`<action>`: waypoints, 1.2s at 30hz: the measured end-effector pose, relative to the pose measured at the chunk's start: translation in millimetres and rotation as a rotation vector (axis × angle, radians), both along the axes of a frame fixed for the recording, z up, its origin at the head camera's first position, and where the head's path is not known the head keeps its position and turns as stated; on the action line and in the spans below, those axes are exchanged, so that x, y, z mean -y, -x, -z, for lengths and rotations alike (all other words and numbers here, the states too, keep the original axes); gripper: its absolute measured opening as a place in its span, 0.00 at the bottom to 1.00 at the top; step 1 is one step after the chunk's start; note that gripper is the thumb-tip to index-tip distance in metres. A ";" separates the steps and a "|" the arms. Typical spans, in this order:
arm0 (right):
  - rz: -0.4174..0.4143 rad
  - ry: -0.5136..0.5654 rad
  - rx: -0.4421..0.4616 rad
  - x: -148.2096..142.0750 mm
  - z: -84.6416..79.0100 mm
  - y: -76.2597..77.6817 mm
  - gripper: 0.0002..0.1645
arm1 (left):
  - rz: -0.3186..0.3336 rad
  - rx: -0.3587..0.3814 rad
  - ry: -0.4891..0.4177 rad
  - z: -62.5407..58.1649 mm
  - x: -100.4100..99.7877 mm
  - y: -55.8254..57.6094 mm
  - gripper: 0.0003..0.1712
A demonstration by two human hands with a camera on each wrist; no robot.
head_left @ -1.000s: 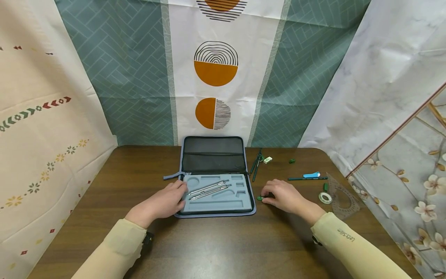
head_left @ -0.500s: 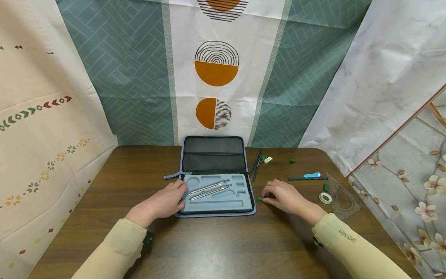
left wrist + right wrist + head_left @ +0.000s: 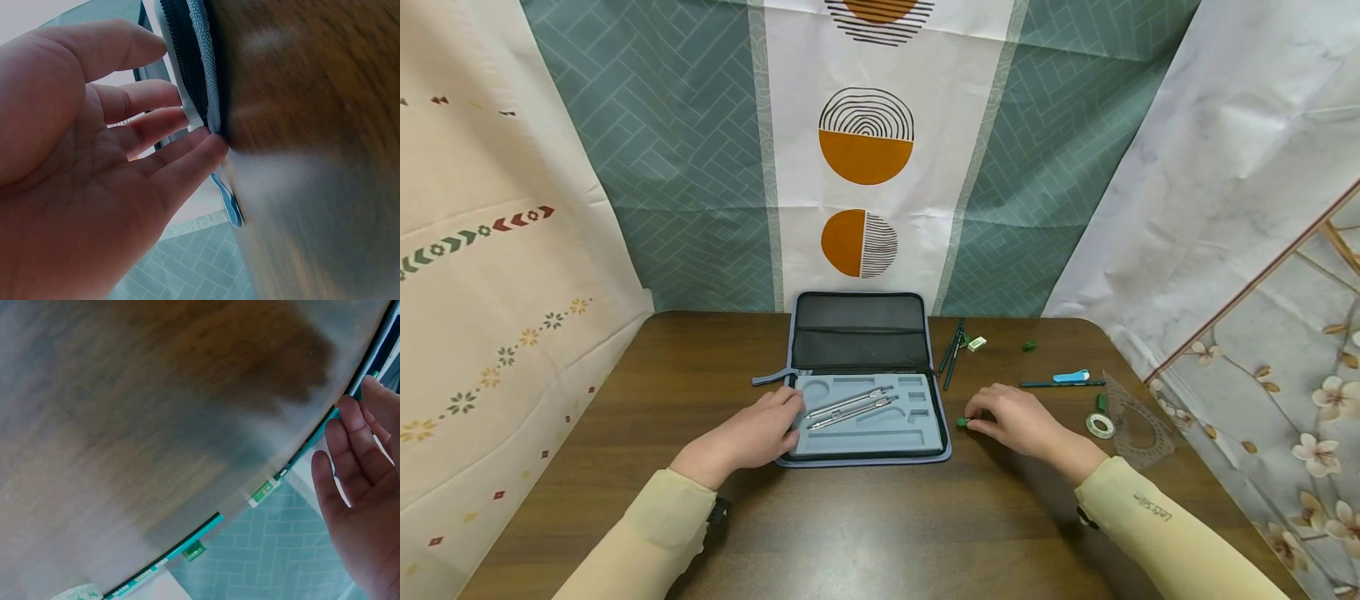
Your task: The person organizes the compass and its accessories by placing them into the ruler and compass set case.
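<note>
A zip case (image 3: pixel 871 462) lies unfolded on the table, its grey tray (image 3: pixel 865 417) holding two silver compasses side by side, one the upper compass (image 3: pixel 848 403) and the other the lower compass (image 3: pixel 853 413). Other cut-outs in the tray are bare. My left hand (image 3: pixel 756 429) rests at the case's left edge; in the left wrist view its loosely bent fingers (image 3: pixel 187 147) touch the zipped rim (image 3: pixel 203 62). Just right of the case, my right hand (image 3: pixel 1015 419) pinches a small green piece (image 3: pixel 962 422) between thumb and fingers. Its kind is unclear, being mostly covered.
Dark pencils (image 3: pixel 952 354) and a white-green eraser (image 3: pixel 977 343) lie right of the case. Farther right are a small green item (image 3: pixel 1028 346), a blue cutter (image 3: pixel 1071 376), a long dark pencil (image 3: pixel 1037 384), a tape roll (image 3: pixel 1100 426) and a clear set square (image 3: pixel 1138 454).
My right hand has shifted slightly up and to the right with the green piece. The left hand and the case stay in place.
</note>
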State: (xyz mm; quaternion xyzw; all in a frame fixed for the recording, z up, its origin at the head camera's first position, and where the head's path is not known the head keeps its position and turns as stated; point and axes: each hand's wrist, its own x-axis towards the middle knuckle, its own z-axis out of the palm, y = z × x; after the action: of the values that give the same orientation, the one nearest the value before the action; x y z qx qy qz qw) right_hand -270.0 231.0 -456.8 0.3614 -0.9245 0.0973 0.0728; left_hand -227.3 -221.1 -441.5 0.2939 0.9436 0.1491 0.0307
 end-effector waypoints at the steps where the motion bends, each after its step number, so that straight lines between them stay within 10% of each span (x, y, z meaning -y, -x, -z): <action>1: 0.002 0.002 -0.003 0.7 -0.7 0.3 0.06 | -0.003 0.002 0.004 -0.5 -0.3 -0.3 0.18; 36: 0.078 0.097 -0.087 77.7 -19.8 17.0 0.07 | -0.013 0.017 0.006 0.4 0.2 -1.6 0.20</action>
State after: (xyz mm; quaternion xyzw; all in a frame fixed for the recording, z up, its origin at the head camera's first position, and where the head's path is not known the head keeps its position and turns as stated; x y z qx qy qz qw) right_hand -287.0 153.3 -437.0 0.3251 -0.9280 0.1230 0.1341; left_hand -225.7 -221.3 -441.9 0.2865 0.9456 0.1490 0.0389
